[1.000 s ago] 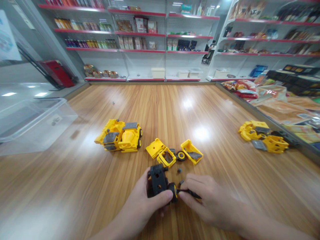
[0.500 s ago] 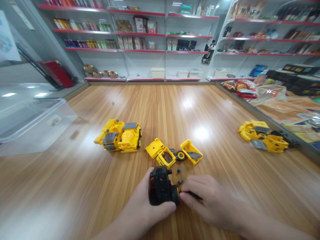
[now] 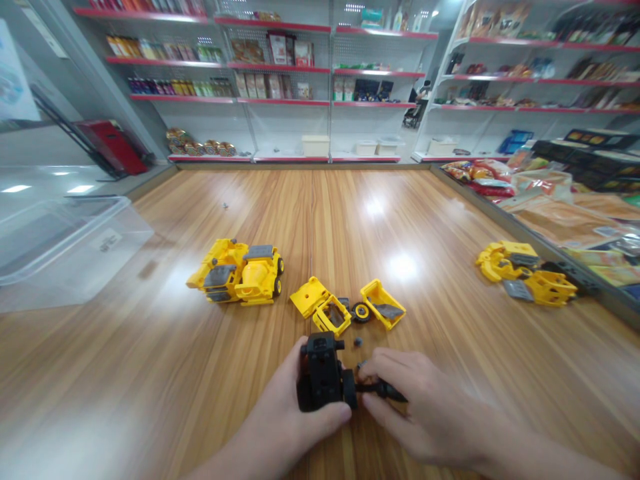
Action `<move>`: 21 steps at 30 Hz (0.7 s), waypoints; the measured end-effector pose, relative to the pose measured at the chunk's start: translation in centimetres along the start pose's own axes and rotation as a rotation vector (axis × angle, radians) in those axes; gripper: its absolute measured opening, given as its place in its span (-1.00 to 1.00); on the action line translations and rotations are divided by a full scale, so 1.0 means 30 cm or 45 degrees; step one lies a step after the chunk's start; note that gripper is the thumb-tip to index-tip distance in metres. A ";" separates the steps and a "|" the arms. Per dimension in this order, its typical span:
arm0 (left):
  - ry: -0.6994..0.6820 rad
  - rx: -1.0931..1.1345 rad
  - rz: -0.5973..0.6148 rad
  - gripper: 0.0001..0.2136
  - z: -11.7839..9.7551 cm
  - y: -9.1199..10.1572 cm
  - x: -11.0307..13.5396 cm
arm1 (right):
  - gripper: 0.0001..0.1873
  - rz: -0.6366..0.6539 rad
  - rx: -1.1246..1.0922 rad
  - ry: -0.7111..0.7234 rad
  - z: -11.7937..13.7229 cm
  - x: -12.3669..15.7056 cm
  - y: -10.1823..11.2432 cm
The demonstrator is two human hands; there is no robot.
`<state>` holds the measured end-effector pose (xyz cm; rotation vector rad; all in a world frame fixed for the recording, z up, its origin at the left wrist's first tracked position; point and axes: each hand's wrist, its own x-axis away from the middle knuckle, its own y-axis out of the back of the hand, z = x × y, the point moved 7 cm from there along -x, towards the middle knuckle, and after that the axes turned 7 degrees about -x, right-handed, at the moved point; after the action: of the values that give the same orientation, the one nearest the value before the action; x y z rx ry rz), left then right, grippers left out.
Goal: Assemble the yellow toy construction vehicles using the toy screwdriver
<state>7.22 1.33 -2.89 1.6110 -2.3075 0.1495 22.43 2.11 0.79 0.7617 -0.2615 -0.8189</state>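
Wrapped around a black toy vehicle chassis (image 3: 323, 377), my left hand (image 3: 287, 413) keeps it just above the table, thumb along its near side. A wheel (image 3: 349, 390) sits on the chassis's right side. My right hand (image 3: 420, 393) holds a black screwdriver (image 3: 390, 391) level, its shaft pointing at that wheel; whether the tip touches cannot be seen clearly. Beyond the hands lie a yellow cab frame (image 3: 334, 319), a loose wheel (image 3: 361, 311) and a yellow dump bed (image 3: 373, 293). One small grey screw-like piece (image 3: 358, 342) lies close by; another is partly behind my right fingers.
Yellow toy trucks (image 3: 257, 283) stand left of centre, with more yellow toy parts (image 3: 550, 287) at the right. A clear plastic bin (image 3: 105, 247) is at the left edge. Packaged goods (image 3: 565, 217) lie beyond the table's right rim. Stocked shelves (image 3: 280, 67) line the back.
My right fingers have loosened and spread slightly, so more of the screwdriver shows. The chassis has turned a little, and the nearer grey piece is now partly covered by my right fingers.
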 end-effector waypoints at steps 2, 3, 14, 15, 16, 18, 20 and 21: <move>-0.005 0.004 0.001 -0.62 0.002 0.002 -0.003 | -0.92 -0.024 -0.003 0.005 0.003 0.002 0.006; -0.013 0.009 0.000 -0.61 0.003 0.002 -0.004 | -0.91 -0.019 0.013 0.013 0.005 0.003 0.006; -0.052 0.010 0.015 -0.63 0.003 -0.007 -0.002 | -0.71 0.074 -0.080 -0.142 -0.017 -0.003 -0.024; -0.054 0.004 0.007 -0.63 0.003 -0.005 -0.001 | -0.76 0.051 -0.115 -0.154 -0.017 -0.003 -0.021; -0.053 -0.002 -0.004 -0.62 0.004 -0.002 0.000 | -0.84 0.011 -0.146 -0.147 -0.015 -0.003 -0.014; -0.037 0.001 -0.024 -0.62 0.004 0.004 -0.001 | -0.97 -0.091 -0.187 -0.094 -0.004 -0.001 0.007; -0.020 0.008 -0.034 -0.62 0.004 0.009 -0.004 | -0.91 -0.166 -0.195 -0.012 0.008 0.004 0.024; -0.018 0.010 -0.040 -0.62 0.002 0.011 -0.006 | -0.91 -0.187 -0.187 0.031 0.014 0.007 0.029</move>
<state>6.96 1.57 -2.98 1.6567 -2.2932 0.1408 22.85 2.13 1.69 0.6577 -0.1228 -0.9561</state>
